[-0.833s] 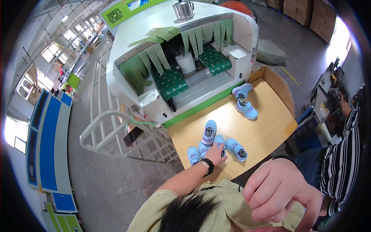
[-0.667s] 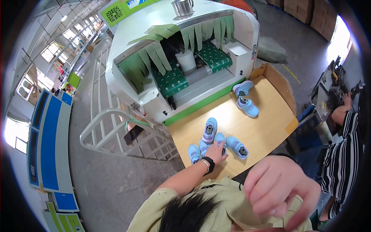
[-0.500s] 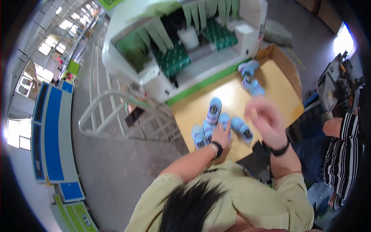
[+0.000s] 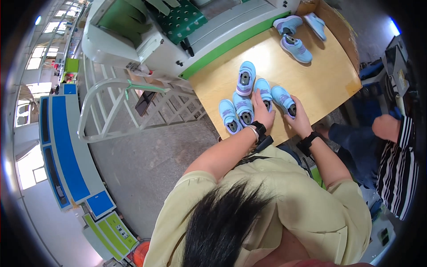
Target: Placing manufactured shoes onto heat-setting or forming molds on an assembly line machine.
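Several light blue sneakers with dark inserts in their openings lie on a pale wooden tabletop (image 4: 222, 69). My left hand (image 4: 263, 115) is closed around the heel end of one sneaker (image 4: 263, 87), its fingers lying along the side. To its right, my right hand (image 4: 300, 117) grips the heel of the rightmost near sneaker (image 4: 280, 95) with thumb and fingers. Left of my hands lie a sneaker (image 4: 242, 103) and an outermost sneaker (image 4: 227, 110); a further sneaker (image 4: 246, 73) sits just beyond them. At the far right are three more: two sneakers (image 4: 297, 50) close together and one sneaker (image 4: 315, 26) tilted by the cardboard.
A white machine (image 4: 147, 46) with a green-edged front adjoins the table's far side. Cardboard (image 4: 341, 33) borders the far right. A white metal rack (image 4: 109, 109) stands on the left. Close on the right is a person in a striped top (image 4: 396, 171).
My right hand has come down from above the table and taken hold of the rightmost near sneaker. My left hand stays at its sneaker. The view has shifted, and a third far sneaker now shows.
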The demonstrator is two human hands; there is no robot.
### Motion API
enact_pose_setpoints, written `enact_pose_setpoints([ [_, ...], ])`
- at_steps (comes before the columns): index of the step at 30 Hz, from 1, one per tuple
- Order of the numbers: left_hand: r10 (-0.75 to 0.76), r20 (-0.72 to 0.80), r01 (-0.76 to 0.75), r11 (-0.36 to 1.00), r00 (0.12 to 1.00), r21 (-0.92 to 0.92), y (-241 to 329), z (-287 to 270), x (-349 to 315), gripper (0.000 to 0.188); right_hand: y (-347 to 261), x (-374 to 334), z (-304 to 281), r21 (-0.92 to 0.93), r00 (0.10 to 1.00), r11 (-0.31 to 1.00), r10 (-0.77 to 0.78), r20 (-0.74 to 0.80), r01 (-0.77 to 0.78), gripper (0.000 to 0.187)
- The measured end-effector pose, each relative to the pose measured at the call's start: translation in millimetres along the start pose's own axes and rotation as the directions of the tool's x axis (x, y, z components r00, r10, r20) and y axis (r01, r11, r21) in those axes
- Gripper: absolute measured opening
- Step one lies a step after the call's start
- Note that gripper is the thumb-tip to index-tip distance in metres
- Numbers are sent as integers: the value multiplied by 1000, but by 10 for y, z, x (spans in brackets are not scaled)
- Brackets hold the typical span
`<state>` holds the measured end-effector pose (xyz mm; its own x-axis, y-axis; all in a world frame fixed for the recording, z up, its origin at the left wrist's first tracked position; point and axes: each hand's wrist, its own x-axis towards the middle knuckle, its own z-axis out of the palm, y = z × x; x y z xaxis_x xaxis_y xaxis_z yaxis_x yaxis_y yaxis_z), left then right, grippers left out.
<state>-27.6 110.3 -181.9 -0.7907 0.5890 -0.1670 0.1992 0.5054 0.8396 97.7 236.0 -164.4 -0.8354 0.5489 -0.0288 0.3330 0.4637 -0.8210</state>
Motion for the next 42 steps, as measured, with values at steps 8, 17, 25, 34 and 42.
enact_pose_setpoints([
  [8, -269, 424, 496, 591, 865, -637, 553, -823, 357, 87, -181, 338, -218, 239, 973, 956, 201, -111, -170, 74],
  [17, 259, -462, -388, 898, 848, -209, 1360, -2503, 1645, 88, -1881, 2511, -912, 273, 830, 851, -282, -481, 448, 71],
  [25, 181, -605, -186, 981, 776, 55, 896, -2731, 2474, 85, -1825, 3913, -496, -179, 849, 940, -339, -406, 290, 64],
  [34, 384, -212, -317, 903, 899, 291, 521, -1914, 1117, 66, 549, 2750, -880, -350, 946, 936, -134, -297, 23, 72],
  [42, 49, 28, -53, 990, 998, 132, -118, -1320, 815, 69, 433, 1541, -793, -303, 912, 861, -392, 119, 409, 56],
])
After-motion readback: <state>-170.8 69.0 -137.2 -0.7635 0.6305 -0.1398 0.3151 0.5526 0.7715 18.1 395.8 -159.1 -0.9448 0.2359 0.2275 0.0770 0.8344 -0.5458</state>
